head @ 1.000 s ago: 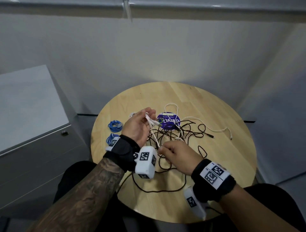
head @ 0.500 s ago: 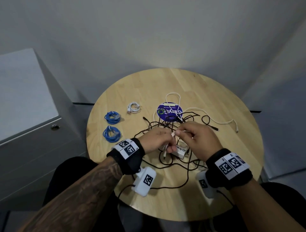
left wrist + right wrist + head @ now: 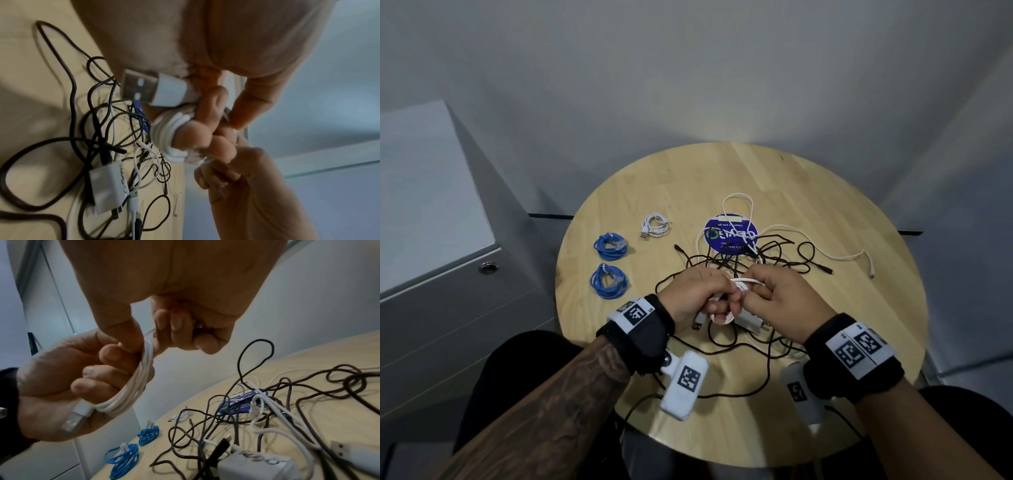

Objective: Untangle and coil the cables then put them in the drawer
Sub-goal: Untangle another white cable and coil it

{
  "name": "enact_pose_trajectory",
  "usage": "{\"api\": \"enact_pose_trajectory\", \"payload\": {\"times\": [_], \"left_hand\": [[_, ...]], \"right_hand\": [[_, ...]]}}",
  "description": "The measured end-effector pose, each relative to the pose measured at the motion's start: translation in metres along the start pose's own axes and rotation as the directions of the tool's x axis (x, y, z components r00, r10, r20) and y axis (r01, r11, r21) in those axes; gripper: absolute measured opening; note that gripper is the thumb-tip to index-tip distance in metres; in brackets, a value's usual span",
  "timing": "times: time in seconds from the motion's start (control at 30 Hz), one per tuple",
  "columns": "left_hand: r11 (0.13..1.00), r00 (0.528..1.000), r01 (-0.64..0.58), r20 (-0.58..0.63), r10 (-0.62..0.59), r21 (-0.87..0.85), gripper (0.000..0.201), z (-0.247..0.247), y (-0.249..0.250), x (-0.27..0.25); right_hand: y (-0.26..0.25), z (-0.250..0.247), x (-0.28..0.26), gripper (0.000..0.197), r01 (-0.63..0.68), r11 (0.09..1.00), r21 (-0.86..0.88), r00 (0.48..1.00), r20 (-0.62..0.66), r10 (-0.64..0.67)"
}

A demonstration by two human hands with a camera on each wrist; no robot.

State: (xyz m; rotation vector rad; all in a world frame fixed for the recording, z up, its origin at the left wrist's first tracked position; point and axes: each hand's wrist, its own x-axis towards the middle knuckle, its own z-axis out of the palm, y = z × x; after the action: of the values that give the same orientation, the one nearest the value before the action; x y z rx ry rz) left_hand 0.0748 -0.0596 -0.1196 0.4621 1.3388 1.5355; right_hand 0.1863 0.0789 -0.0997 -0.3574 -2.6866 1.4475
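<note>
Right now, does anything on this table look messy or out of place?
Yes: black cables and a loose white cable lie knotted over the round blue sticker, unlike the coiled blue cables at the left.

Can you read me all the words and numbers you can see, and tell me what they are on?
"Clean as you go": upside down on the round blue sticker; its big logo and lower line are unreadable.
White charger block: grey lettering, too blurred.
Wristband tags: square code patterns; tiny letters unreadable.

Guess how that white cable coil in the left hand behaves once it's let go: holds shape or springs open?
Probably springs open: the white cable coil shows no tie, only the left hand gripping its loops. Likely light and floppy, as the thin loops bend tightly. Its plug sticks out and may snag.
</note>
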Motion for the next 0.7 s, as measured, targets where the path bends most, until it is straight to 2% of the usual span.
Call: {"api": "enact_pose_trajectory", "payload": {"times": [0.07, 0.13, 0.17, 0.3, 0.43, 0.57, 0.6, 0.63, 0.7], "left_hand": [[0.999, 0.999, -0.041, -0.021, 0.041, -0.024, 0.003, -0.002, -0.002, 0.002], [0.997, 0.997, -0.077, -0.028, 0.076, -0.017, 0.023, -0.009, -0.004, 0.004], [0.995, 0.996, -0.088, -0.03, 0.09, 0.036, 0.025, -0.011, -0.004, 0.003], [0.981, 0.989, -0.106, -0.083, 0.121, 0.164, 0.004, -0.001, -0.007, 0.002], [0.971, 0.97, -0.127, -0.179, 0.165, 0.205, 0.017, 0.005, -0.006, 0.004], [0.972, 0.967, -0.151, -0.179, 0.184, 0.18, 0.015, 0.008, -0.008, 0.003], [0.974, 0.968, -0.151, -0.175, 0.181, 0.171, 0.014, 0.007, -0.01, 0.002], [0.976, 0.97, -0.144, -0.171, 0.172, 0.163, 0.013, 0.007, -0.011, 0.003], [0.98, 0.974, -0.124, -0.172, 0.15, 0.153, 0.013, 0.004, -0.014, 0.004]], "right_hand": [[0.002, 0.001, -0.002, 0.015, -0.011, 1.0, 0.028, 1.0, -0.013, 0.011], [0.006, 0.002, -0.002, 0.014, -0.017, 0.999, 0.046, 0.998, -0.055, 0.019], [0.007, 0.003, -0.002, 0.013, -0.024, 0.998, 0.056, 0.997, -0.076, 0.028], [0.011, 0.01, -0.001, 0.016, -0.027, 0.998, 0.051, 0.99, -0.134, 0.034], [0.019, 0.016, 0.004, 0.008, 0.001, 0.988, 0.155, 0.978, -0.206, 0.031], [0.029, 0.02, 0.005, 0.013, 0.057, 0.998, -0.006, 0.958, -0.282, -0.056], [0.031, 0.021, 0.004, 0.015, 0.027, 0.999, 0.033, 0.962, -0.272, -0.016], [0.03, 0.022, 0.003, 0.017, -0.016, 0.989, 0.144, 0.966, -0.252, 0.053], [0.027, 0.021, 0.002, 0.018, -0.098, 0.906, 0.412, 0.963, -0.19, 0.191]]}}
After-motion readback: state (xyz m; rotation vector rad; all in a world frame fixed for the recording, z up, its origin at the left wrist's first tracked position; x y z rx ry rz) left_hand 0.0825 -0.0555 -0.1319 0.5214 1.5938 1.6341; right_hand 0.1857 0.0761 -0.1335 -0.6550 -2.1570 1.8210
